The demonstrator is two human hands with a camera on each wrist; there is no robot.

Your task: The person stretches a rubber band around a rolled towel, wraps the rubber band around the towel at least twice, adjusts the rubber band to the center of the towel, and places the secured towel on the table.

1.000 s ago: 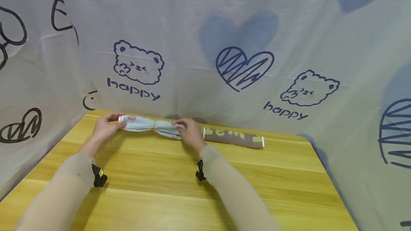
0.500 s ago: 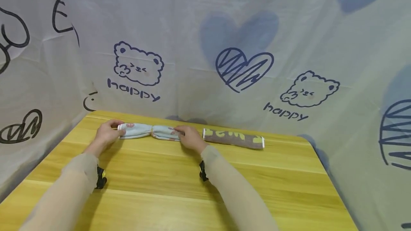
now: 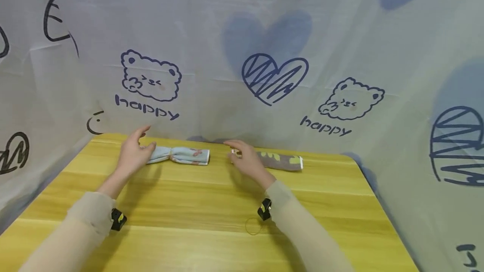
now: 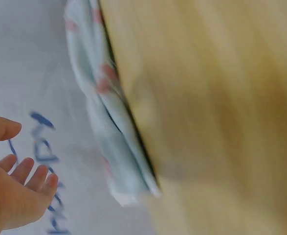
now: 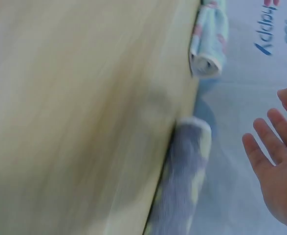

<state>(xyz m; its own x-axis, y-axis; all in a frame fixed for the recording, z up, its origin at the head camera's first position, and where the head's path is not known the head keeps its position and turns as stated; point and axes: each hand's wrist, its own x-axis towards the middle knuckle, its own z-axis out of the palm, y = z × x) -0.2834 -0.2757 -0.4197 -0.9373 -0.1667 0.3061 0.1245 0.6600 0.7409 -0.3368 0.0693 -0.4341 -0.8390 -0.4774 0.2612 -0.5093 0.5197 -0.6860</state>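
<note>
Left hand point(image 3: 133, 154): fingers spread and relaxed, holding nothing, raised just above the left end of the blue towel; the head view cannot settle whether the palm touches the cloth (the left wrist view shows the fingers point(image 4: 23, 169) straight and apart from it).

Blue towel point(image 3: 180, 155): pale blue with pink marks, rolled long and pinched in at the middle, lying flat along the far edge of the tabletop point(image 3: 211, 205), close to the backdrop.

Right hand point(image 3: 245, 159): fingers loosely extended, gripping nothing, hovering between the two towels and partly in front of the left end of the brown towel.

Brown towel point(image 3: 281, 161): brown with yellow-green marks and white end bands, rolled, lying in line with the blue one and apart from it.

Backdrop point(image 3: 264, 32): pale sheet printed with bears, hearts and the word "happy", standing behind and to both sides of the tabletop.
</note>
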